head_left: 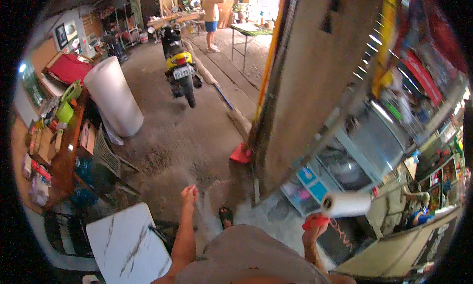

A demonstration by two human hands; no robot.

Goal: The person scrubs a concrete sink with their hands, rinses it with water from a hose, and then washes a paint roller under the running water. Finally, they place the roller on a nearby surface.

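Note:
My right hand [315,226] is closed around something bright red [317,220] at the lower right. A thin reddish cord [341,235] curls down beside it. Just above the hand is a white roll [349,204] with a dark hollow core; I cannot tell whether the hand grips it too. My left hand [189,193] is raised over the floor with its fingers curled together. A small reddish spot shows at its fingertips, too blurred to name. Below and left of that hand is a white marble-patterned tabletop [125,244].
A tall wrapped white roll [116,97] stands on the left, near a cluttered wooden table [69,161] and a chair [111,151]. Ahead are a yellow-black motorcycle [181,67] and a person [211,18]. A large upright panel [305,87] and a glass-doored cabinet [345,166] stand right.

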